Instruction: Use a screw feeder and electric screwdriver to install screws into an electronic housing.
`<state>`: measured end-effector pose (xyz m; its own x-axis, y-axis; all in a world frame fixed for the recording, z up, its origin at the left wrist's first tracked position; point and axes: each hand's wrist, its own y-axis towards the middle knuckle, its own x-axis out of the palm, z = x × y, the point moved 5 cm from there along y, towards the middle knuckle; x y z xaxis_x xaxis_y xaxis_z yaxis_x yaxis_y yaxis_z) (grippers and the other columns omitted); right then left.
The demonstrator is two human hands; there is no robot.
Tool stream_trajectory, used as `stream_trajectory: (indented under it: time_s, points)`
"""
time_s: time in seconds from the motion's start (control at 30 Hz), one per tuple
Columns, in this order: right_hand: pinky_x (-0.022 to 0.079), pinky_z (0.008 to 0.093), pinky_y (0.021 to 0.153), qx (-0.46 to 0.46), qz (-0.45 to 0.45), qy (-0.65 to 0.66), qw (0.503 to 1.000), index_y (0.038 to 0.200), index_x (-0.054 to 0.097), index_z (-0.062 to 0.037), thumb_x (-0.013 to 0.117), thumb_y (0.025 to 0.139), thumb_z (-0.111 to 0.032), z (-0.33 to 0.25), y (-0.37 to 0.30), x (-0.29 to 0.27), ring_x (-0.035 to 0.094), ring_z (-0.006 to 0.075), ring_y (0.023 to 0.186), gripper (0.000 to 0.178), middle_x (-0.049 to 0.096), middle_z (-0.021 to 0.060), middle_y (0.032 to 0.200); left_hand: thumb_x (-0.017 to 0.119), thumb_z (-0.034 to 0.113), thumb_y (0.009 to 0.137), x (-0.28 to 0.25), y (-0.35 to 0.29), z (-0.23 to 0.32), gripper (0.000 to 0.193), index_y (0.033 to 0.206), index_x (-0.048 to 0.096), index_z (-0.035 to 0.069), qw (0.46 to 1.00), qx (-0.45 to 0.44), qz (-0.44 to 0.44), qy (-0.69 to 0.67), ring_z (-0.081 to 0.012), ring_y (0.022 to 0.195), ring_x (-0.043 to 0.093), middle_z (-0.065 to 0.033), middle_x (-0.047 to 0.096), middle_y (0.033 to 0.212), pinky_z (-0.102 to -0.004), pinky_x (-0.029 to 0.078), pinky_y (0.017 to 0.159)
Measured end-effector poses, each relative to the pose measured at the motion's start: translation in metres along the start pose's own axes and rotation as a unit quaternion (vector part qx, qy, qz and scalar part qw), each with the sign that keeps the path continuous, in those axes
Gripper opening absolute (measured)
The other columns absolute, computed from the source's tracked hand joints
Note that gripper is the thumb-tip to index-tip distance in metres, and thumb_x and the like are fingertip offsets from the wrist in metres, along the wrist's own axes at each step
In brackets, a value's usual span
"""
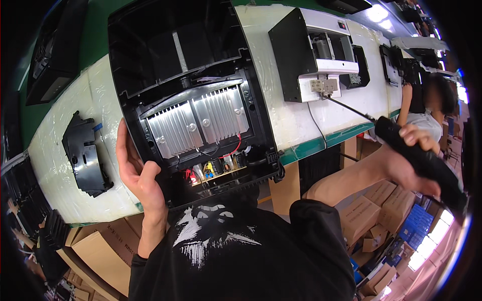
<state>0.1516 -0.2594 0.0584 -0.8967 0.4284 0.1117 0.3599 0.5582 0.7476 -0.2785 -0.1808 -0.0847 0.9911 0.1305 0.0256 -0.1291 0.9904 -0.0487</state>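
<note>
A large black plastic housing [175, 45] stands open in front of me, tilted toward my body. Inside it are two finned silver heat sinks [173, 133], with a circuit board [216, 175] and coloured wires below them. My left hand [143, 183] grips the housing's lower left edge, thumb toward the front and fingers along its side. Out to the right, my right hand [419, 158] is wrapped round a black electric screwdriver [416, 150]. Its long thin bit reaches left to the metal pickup block [324, 86] of a black and white screw feeder [296, 55].
A flat black plastic part [85, 155] lies left on the white-covered bench [45, 165]. Behind the feeder is a black tray [359, 65] of small screws. Another person [422, 105] works at the far right. Cardboard boxes [359, 218] stand below the bench.
</note>
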Motion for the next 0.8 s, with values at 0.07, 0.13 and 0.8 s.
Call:
stream_trajectory:
  time_s: [0.07, 0.13, 0.8]
  points:
    - [0.041, 0.0368, 0.062, 0.049, 0.018, 0.074, 0.996, 0.083, 0.059, -0.0016, 0.033, 0.074, -0.091, 0.012, 0.020, 0.011, 0.053, 0.0229, 0.063, 0.094, 0.055, 0.0108, 0.072, 0.041, -0.007, 0.060, 0.002, -0.001, 0.000, 0.085, 0.145, 0.033, -0.008, 1.000, 0.003, -0.006, 0.008, -0.0255, 0.134, 0.044, -0.0196, 0.043, 0.145, -0.0306, 0.030, 0.112]
    - [0.042, 0.0377, 0.065, 0.080, -0.045, -0.066, 0.994, 0.086, 0.058, -0.0005, 0.031, 0.079, -0.087, 0.035, 0.048, 0.019, 0.052, 0.0225, 0.064, 0.091, 0.055, 0.0112, 0.072, 0.041, -0.008, 0.060, 0.006, -0.002, 0.000, 0.086, 0.145, 0.033, -0.008, 1.000, -0.003, 0.018, -0.006, -0.0253, 0.132, 0.045, -0.0190, 0.043, 0.144, -0.0300, 0.032, 0.111]
    - [0.039, 0.0331, 0.058, 0.016, -0.148, 0.084, 0.985, 0.071, 0.052, -0.0083, 0.051, 0.079, -0.050, -0.120, 0.079, -0.006, 0.046, 0.0145, 0.060, 0.042, 0.049, 0.0052, 0.067, 0.042, -0.009, 0.065, 0.018, 0.001, -0.014, 0.081, 0.146, 0.032, -0.005, 0.992, 0.056, -0.036, -0.105, -0.0280, 0.130, 0.044, -0.0139, 0.035, 0.144, -0.0357, 0.033, 0.111]
